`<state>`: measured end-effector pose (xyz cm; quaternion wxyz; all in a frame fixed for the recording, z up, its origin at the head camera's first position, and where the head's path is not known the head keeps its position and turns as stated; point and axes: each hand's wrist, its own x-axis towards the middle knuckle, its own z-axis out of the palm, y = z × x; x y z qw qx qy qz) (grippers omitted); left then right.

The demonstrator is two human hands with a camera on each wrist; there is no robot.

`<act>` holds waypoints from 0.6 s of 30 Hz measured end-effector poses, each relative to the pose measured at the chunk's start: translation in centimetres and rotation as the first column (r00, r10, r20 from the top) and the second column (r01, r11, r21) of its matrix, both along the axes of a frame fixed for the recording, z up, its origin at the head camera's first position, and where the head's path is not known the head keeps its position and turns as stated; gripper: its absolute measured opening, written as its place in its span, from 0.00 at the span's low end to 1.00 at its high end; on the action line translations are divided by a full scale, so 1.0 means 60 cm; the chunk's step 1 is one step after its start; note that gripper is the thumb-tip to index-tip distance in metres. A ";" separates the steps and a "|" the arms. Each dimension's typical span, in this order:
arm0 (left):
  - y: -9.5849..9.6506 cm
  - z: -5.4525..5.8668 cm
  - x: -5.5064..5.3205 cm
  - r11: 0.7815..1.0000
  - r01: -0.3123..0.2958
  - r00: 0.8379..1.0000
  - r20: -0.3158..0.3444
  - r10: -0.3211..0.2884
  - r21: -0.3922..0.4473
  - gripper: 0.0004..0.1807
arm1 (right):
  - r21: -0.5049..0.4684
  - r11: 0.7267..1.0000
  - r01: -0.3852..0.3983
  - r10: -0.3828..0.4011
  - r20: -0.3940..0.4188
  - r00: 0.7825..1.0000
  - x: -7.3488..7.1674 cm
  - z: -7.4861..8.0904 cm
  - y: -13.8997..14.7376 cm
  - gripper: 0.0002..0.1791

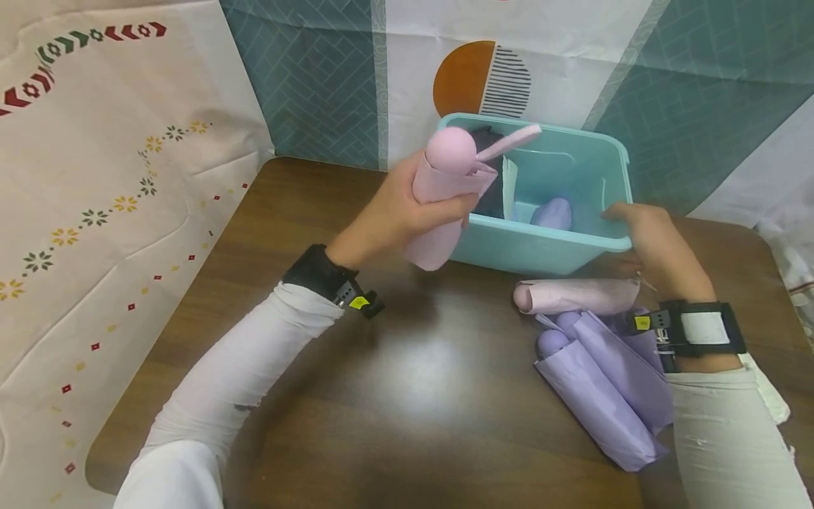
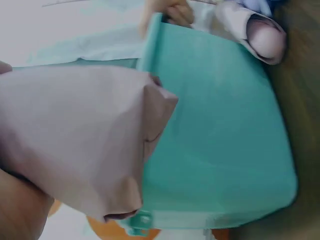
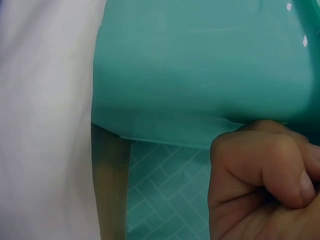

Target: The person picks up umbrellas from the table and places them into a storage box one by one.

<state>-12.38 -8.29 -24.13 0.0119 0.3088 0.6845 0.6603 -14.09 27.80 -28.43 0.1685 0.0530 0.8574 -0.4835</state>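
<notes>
Probably packing: the left hand [image 1: 402, 201] grips a pink umbrella [image 1: 445, 182], the right hand [image 1: 664, 244] the bin's [image 1: 518, 249] right rim; next likely calls for lowering the umbrella inside.

Place is looking like cloth-screened tabletop corner, room type unclear: flower-print fabric [image 1: 127, 152] covering left side, teal-and-white patterned sheet [image 1: 305, 78] hanging behind, 1 wood-topped table [image 1: 407, 445] standing beside both.

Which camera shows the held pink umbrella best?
The head view, since the pink umbrella shows its knob, strap and far end there. The left wrist view shows only its fabric, partly cut off; the right wrist view, none of it.
</notes>
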 end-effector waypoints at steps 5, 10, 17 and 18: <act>0.005 0.051 -0.001 0.996 -0.058 0.996 0.064 0.054 0.066 0.23 | -0.013 1.000 0.002 -0.002 0.017 1.000 -0.001 -0.001 -0.001 0.39; 0.013 0.084 -0.012 0.981 -0.126 0.981 0.166 0.101 0.148 0.22 | -0.021 1.000 0.007 -0.006 0.040 0.999 -0.005 -0.001 -0.002 0.39; 0.021 0.091 -0.056 0.952 -0.258 0.934 0.294 0.203 0.163 0.24 | 0.002 1.000 -0.011 0.011 0.018 1.000 -0.007 0.001 -0.001 0.37; 0.022 0.087 -0.066 0.950 -0.267 0.927 0.312 0.207 0.161 0.24 | 0.002 1.000 -0.012 0.012 0.016 1.000 -0.007 0.001 -0.002 0.37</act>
